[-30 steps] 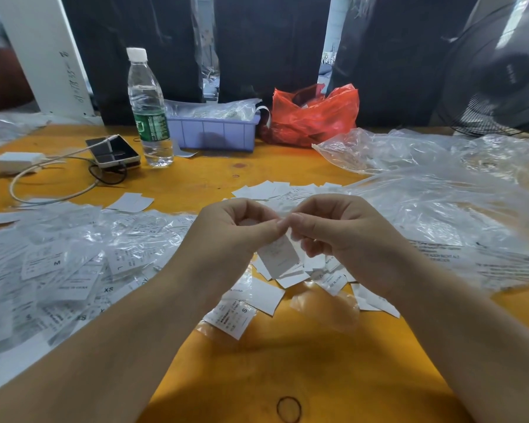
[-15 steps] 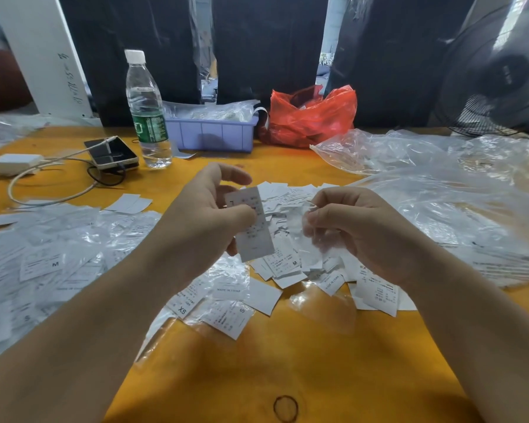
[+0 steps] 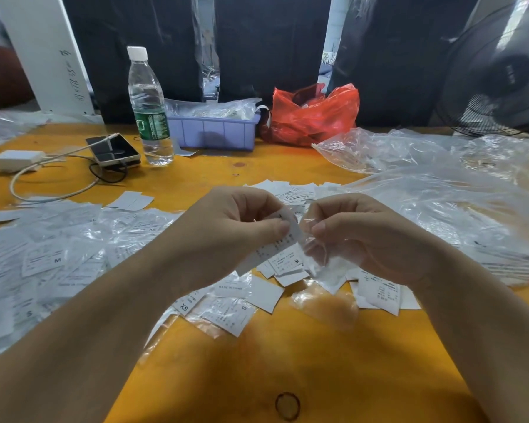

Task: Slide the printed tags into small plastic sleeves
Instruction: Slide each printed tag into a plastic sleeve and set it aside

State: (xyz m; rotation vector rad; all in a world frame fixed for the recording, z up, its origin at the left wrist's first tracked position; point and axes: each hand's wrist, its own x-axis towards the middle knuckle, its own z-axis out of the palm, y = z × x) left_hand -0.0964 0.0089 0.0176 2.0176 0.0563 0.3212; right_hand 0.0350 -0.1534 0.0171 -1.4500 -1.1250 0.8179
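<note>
Head view shows our left hand (image 3: 226, 230) pinching a printed tag (image 3: 275, 245) above the table, right hand (image 3: 358, 236) pinching a clear sleeve (image 3: 313, 248); we should spread its mouth before sliding.

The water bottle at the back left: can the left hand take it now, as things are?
Probably not at once: the left hand pinches a printed tag. The way to the water bottle looks free; only a phone lies beside it.

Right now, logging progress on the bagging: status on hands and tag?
Left hand pinching printed tag. Right hand pinching clear plastic sleeve. Tag at sleeve, not visibly inside. Nothing between them; loose tags beneath.
</note>
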